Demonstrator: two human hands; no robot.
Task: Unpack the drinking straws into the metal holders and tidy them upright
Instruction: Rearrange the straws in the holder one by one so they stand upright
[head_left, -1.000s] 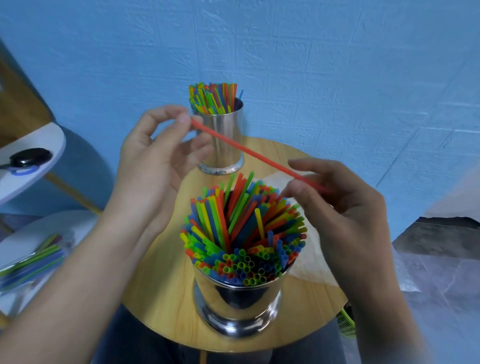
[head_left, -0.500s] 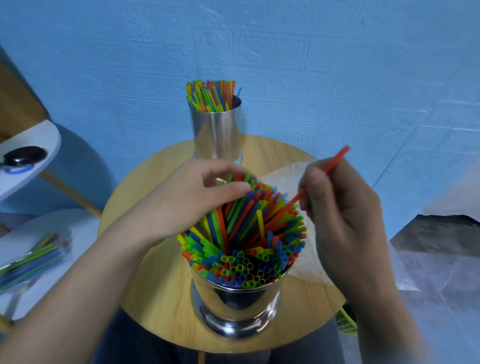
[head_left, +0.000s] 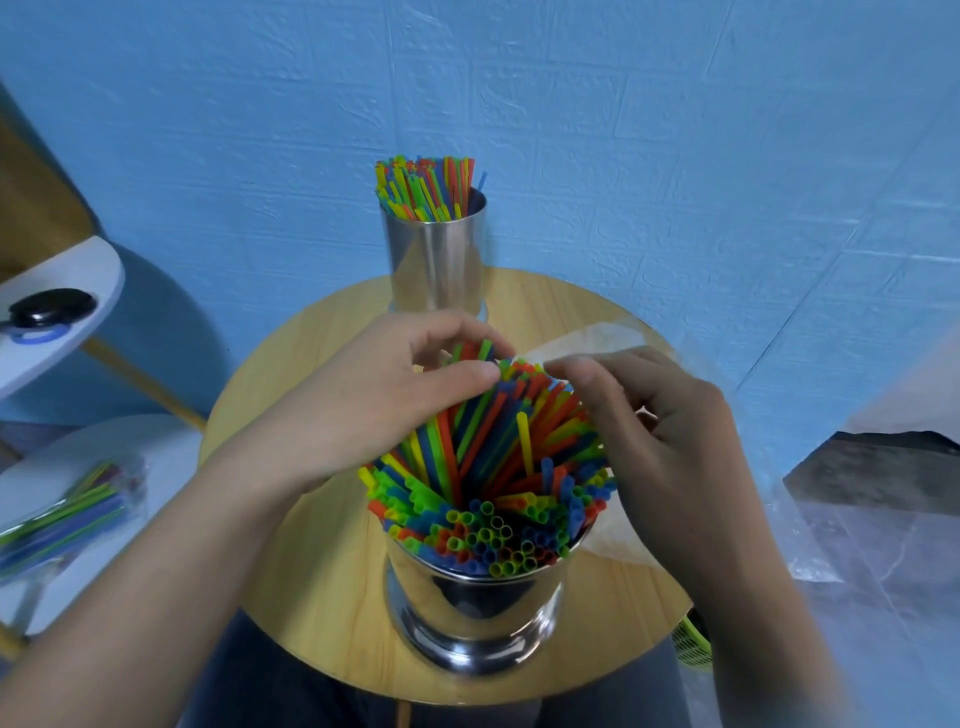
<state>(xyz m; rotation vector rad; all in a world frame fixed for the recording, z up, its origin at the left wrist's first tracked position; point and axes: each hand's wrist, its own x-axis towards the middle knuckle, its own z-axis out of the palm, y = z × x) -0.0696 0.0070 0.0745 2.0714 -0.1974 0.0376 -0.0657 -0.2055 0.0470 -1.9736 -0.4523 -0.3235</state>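
A wide metal holder (head_left: 467, 597) stands at the near edge of the round wooden table (head_left: 322, 597), packed with coloured straws (head_left: 493, 467) that lean and fan outward. My left hand (head_left: 374, 410) reaches over their far left side, and thumb and forefinger pinch a few green and red straw tops. From the right, my right hand (head_left: 670, 441) lays its forefinger tip on the far straw tops with the other fingers curled. Its thumb is hidden, so a pinch cannot be made out. A taller metal holder (head_left: 436, 260) with upright straws (head_left: 423, 187) stands at the table's far edge.
An empty clear plastic wrapper (head_left: 587, 338) lies on the table behind my right hand. At the left, a white stool carries a packet of straws (head_left: 62, 514), and a white shelf above it holds a black object (head_left: 49, 306). A blue wall stands close behind the table.
The single red straw held between both hands has gone down into the near holder's bundle. Both hands dropped from above the table onto the straw tops.
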